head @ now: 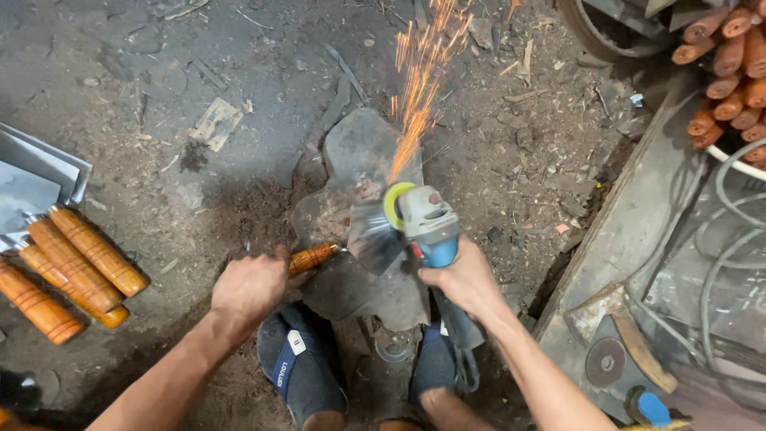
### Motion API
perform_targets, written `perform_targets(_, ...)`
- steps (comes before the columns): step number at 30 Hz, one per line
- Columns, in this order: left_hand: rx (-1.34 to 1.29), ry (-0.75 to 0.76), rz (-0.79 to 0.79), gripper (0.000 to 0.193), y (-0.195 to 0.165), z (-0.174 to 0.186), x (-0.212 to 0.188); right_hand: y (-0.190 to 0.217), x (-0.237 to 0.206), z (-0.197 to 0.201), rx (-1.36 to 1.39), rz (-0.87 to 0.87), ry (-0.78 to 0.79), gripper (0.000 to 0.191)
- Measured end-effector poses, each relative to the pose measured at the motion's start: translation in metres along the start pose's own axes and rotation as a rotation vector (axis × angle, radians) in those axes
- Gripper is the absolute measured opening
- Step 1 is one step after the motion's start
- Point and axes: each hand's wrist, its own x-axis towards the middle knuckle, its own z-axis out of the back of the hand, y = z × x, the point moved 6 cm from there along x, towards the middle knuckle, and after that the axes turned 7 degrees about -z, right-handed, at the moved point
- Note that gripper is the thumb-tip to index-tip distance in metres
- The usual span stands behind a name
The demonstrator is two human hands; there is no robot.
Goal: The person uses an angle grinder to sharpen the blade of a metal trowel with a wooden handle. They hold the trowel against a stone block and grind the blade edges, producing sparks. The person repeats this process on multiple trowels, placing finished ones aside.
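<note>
Left hand (251,289) closed around orange wooden handle (312,258) of a cleaver; its steel blade (373,239) lies on a flat stone slab (363,152) on the dirt floor (144,96). Right hand (465,279) grips a blue-grey angle grinder (423,227), disc touching blade's top edge; sparks (419,72) fly toward far edge of floor. Both feet in dark sandals (299,363) at near edge, pinning slab. Finished cleavers (64,263) with orange handles lie at left edge. Spare wooden handles (730,64) piled in far right corner. Second grinder (618,363) near right.
</note>
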Motion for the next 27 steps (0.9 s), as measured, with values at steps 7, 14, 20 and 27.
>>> perform_targets(7, -0.073, 0.025, 0.009, 0.058, 0.0, 0.003, -0.001, -0.051, 0.021, 0.045, 0.039, -0.161, -0.206, 0.049)
perform_targets(14, -0.008, -0.009, 0.001, 0.059, -0.001, -0.003, 0.003, 0.0, -0.005, -0.002, -0.114, 0.007, -0.048, 0.053)
perform_targets(20, -0.003, 0.016, 0.005, 0.061, 0.0, -0.006, 0.003, 0.042, -0.018, -0.014, -0.097, 0.08, 0.064, 0.048)
perform_targets(27, 0.009, 0.009, -0.01, 0.061, -0.002, -0.003, 0.001, 0.037, -0.018, -0.017, -0.174, 0.037, 0.0, 0.055)
